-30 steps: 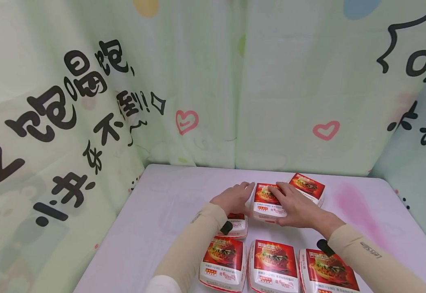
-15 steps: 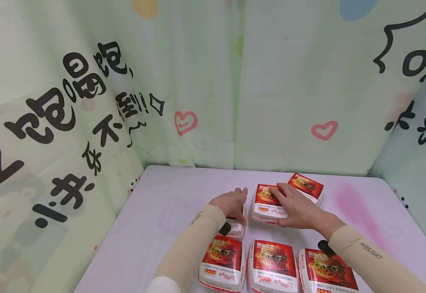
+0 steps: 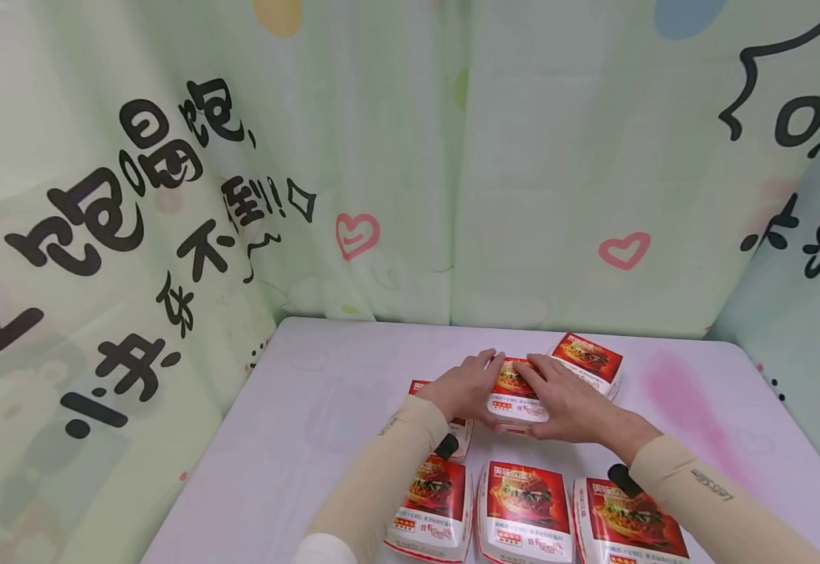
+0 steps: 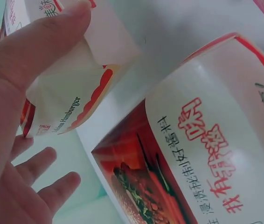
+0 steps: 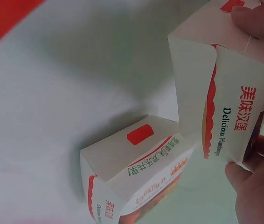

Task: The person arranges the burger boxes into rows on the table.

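Both hands hold one red-and-white paper hamburger box (image 3: 515,406) between them, towards the back of the table in the head view. My left hand (image 3: 462,388) grips its left side; the left wrist view has the thumb (image 4: 43,44) lying across the box and the fingers spread along the far side. On the right side, my right hand (image 3: 575,395) grips it with fingers over the printed top and thumb low at the front, as the right wrist view (image 5: 262,154) confirms from close by. Under my left wrist is another hamburger box (image 3: 460,435), partly hidden.
A hamburger box (image 3: 590,359) sits turned at an angle behind my right hand. In front, a row of three more boxes stands: a left one (image 3: 438,509), a middle one (image 3: 526,501) and a right one (image 3: 633,521). A printed curtain (image 3: 410,157) encloses the white table (image 3: 311,439).
My left hand drew back to the left box, then returned to the left side of the box under my right hand. The right hand stayed on that box.
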Tool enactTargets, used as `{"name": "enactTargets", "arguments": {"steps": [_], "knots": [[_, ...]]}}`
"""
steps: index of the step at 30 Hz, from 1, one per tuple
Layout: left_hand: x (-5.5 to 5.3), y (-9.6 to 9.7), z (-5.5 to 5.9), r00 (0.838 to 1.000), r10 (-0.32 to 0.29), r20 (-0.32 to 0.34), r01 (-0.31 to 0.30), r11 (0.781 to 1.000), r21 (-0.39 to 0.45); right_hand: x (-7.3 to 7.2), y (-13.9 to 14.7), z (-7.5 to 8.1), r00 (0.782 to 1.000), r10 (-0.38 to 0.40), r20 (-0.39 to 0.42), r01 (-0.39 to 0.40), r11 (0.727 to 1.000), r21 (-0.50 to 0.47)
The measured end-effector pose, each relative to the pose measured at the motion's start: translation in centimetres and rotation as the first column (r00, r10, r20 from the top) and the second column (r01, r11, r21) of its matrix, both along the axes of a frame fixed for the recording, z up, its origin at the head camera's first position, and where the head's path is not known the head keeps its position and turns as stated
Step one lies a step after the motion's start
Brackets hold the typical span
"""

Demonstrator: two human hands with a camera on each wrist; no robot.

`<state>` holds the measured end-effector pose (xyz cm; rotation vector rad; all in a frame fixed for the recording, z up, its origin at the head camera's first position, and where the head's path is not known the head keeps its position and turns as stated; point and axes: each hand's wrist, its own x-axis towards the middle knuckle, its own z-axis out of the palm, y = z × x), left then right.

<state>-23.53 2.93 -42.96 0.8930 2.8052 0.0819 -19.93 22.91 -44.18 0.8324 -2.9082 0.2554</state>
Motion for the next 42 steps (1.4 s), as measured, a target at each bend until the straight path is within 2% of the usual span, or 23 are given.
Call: {"name": "enactTargets", "arguments": {"steps": [3, 6, 8, 11, 16, 20, 28, 35, 42], "knots": [[0.1, 0.3, -0.2, 0.994, -0.077, -0.084, 0.074, 0.997, -0.032, 0.1, 0.2, 0.1, 1.0, 0.008, -0.006, -0.008, 1.0, 0.002], [0.3, 0.6, -0.4, 0.975, -0.142, -0.17, 0.133, 0.989, -0.061, 0.2, 0.3, 0.1, 0.999, 0.024, -0.022, -0.025, 1.0, -0.005], [0.4, 0.8, -0.5, 0.965, -0.161, -0.209, 0.148, 0.986, -0.077, 0.3, 0.4, 0.2, 0.999, 0.026, -0.032, -0.027, 1.0, -0.007], [0.6, 1.1, -0.6, 0.96, -0.157, -0.232, 0.139, 0.986, -0.093, 0.6, 0.5, 0.2, 1.0, 0.02, -0.018, -0.02, 1.0, -0.012], [0.9, 1.4, -0.7, 0.959, -0.155, -0.237, 0.131, 0.985, -0.113, 1.1, 0.7, 0.3, 0.999, -0.009, 0.042, 0.008, 1.0, 0.011], [0.9, 1.6, -0.8, 0.957, -0.158, -0.241, 0.134, 0.984, -0.116, 1.3, 1.0, 0.4, 0.998, -0.006, 0.058, 0.005, 1.0, 0.02], [1.2, 1.5, -0.7, 0.967, -0.152, -0.203, 0.136, 0.986, -0.093, 1.7, 1.3, 0.0, 0.997, -0.027, 0.076, 0.026, 1.0, 0.016], [1.4, 1.4, -1.3, 0.969, -0.154, -0.193, 0.132, 0.984, -0.122, 1.9, 1.4, -0.3, 0.983, -0.047, 0.178, 0.049, 0.999, -0.01], [1.8, 1.4, -1.8, 0.973, -0.158, -0.167, 0.137, 0.982, -0.129, 2.0, 1.6, -0.6, 0.985, -0.015, 0.17, 0.021, 0.999, -0.033]]}}
